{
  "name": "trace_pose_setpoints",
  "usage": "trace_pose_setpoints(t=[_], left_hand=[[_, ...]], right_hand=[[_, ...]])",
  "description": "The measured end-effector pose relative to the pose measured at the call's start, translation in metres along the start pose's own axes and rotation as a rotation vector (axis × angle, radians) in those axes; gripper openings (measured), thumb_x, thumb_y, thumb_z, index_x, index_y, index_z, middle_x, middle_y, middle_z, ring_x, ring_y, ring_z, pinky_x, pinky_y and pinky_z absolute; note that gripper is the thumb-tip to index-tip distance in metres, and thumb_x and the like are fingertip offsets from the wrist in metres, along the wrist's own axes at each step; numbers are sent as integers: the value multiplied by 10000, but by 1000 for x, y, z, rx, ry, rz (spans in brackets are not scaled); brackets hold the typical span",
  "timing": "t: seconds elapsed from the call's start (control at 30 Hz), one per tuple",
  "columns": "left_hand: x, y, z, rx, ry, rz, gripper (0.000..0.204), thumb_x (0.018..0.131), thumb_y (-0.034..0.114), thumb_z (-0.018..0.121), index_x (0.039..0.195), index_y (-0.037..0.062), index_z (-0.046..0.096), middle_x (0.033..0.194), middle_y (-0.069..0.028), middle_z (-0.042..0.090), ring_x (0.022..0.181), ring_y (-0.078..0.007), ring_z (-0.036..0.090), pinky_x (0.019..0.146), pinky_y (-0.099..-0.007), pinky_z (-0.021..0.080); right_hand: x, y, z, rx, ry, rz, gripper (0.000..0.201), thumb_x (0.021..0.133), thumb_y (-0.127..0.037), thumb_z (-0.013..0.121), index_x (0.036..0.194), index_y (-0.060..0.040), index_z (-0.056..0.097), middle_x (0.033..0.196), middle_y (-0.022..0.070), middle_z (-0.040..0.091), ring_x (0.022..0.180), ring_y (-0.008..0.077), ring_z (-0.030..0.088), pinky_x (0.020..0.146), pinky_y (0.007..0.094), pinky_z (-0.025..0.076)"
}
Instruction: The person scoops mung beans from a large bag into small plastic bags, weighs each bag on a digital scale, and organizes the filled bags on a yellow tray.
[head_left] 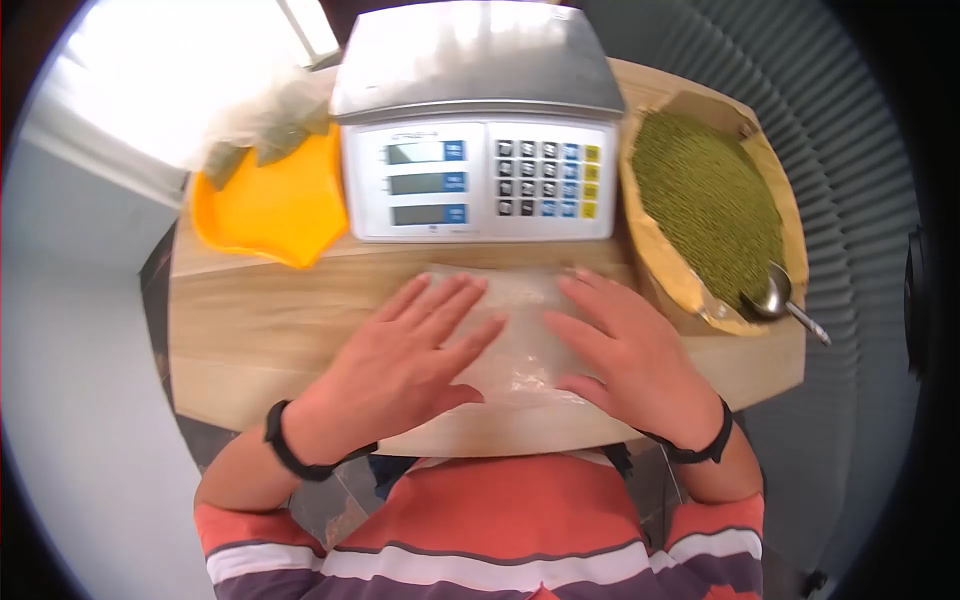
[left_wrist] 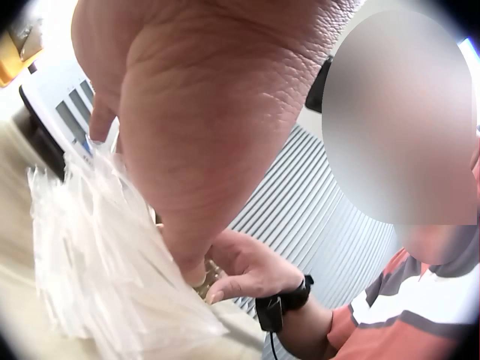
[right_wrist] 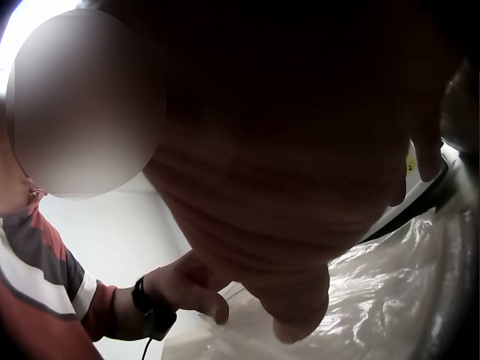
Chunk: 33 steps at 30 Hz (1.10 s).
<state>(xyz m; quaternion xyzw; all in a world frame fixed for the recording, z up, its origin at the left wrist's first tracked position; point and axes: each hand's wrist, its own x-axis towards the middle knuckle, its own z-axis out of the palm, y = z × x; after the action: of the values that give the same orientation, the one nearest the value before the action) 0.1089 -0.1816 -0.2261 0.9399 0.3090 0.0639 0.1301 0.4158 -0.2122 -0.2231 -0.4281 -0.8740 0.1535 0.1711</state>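
A small stack of clear plastic bags (head_left: 522,345) lies on the wooden table in front of the scale, its film catching the light in the right wrist view. My left hand (head_left: 405,355) is over the left side of the stack, fingers straight and spread. On the opposite side, my right hand (head_left: 640,365) reaches over the right edge with its fingers extended, and neither hand grips anything. Close up in the left wrist view, the bags' (left_wrist: 105,255) loose, crinkled edges stand out below the palm.
A digital scale (head_left: 475,215) with a metal platter stands behind the bags. To its left, an orange scoop-shaped tray (head_left: 265,215) has filled clear bags (head_left: 285,130) at its back. An open sack (head_left: 650,260) of small green beans (head_left: 705,200) stands right, a metal ladle (head_left: 772,295) in it.
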Motion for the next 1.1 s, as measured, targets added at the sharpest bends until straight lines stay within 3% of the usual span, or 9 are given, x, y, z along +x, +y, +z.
trace_pose_setpoints(t=[0.13, 0.57, 0.67, 0.73, 0.8, 0.87, 0.93, 1.03, 1.1], left_hand=[[-11, -26, 26, 21, -114, -48, 860, 988, 579, 725, 1688, 158, 460, 1729, -244, 423, 1617, -418, 390, 1327, -595, 302], [-19, -34, 30, 38, -99, -28, 883, 1033, 620, 655, 1738, 167, 375, 1779, -243, 335, 1649, -414, 340, 1338, -604, 264], [-17, -44, 10, -161, -25, -49, 792, 1056, 526, 704, 1693, 137, 439, 1739, -234, 408, 1608, -425, 400, 1310, -560, 337], [-17, -64, -22, -422, 336, -158, 569, 1051, 383, 769, 1509, 77, 626, 1535, -217, 633, 1442, -392, 598, 1191, -478, 486], [-5, -71, -86, -167, 252, -786, 353, 1014, 251, 818, 1282, 35, 736, 1271, -187, 770, 1211, -352, 732, 1027, -421, 577], [-16, -138, -101, 230, 618, -626, 274, 1010, 226, 807, 1202, 35, 763, 1178, -186, 794, 1092, -355, 761, 952, -417, 594], [-24, -193, -119, 379, 734, -616, 265, 1004, 196, 798, 1212, 39, 755, 1232, -186, 785, 1094, -381, 748, 940, -424, 593], [-29, -231, -137, 397, 669, -614, 249, 1001, 189, 791, 1190, 34, 746, 1248, -174, 786, 1094, -383, 748, 939, -428, 593], [-24, -232, -143, 332, 577, -747, 255, 992, 191, 796, 1179, 29, 734, 1282, -165, 781, 1117, -380, 746, 956, -428, 593]], right_hand=[[3, 7, 7, -16, -136, 51, 624, 759, -165, 934, 1326, -73, 692, 1447, 188, 636, 1408, 433, 595, 1219, 531, 482], [5, 7, -1, -3, -238, 88, 780, 662, -273, 1011, 1338, -54, 690, 1534, 185, 606, 1492, 403, 544, 1256, 553, 446], [4, 4, -4, -5, -210, 69, 741, 663, -286, 1013, 1289, -44, 699, 1528, 195, 613, 1498, 411, 542, 1259, 567, 440], [3, 2, -7, 5, -193, 57, 707, 664, -291, 1015, 1249, -39, 708, 1524, 201, 617, 1500, 417, 543, 1256, 571, 440], [2, 0, -10, 29, -95, 12, 617, 671, -288, 1014, 1155, -41, 722, 1506, 211, 639, 1480, 435, 563, 1224, 579, 469], [2, 0, -16, 36, -32, -6, 572, 682, -276, 1011, 1118, -40, 727, 1492, 214, 651, 1463, 438, 581, 1191, 567, 497], [1, -1, -19, 41, 34, -21, 527, 692, -263, 1008, 1082, -39, 732, 1478, 218, 663, 1446, 441, 599, 1158, 555, 525], [0, -1, -22, 49, 145, -12, 464, 715, -229, 997, 1045, -35, 736, 1445, 219, 685, 1415, 440, 628, 1096, 525, 562], [-2, 0, -23, 36, 175, -3, 410, 738, -201, 983, 1019, -30, 738, 1433, 217, 691, 1400, 439, 640, 1070, 505, 574]])
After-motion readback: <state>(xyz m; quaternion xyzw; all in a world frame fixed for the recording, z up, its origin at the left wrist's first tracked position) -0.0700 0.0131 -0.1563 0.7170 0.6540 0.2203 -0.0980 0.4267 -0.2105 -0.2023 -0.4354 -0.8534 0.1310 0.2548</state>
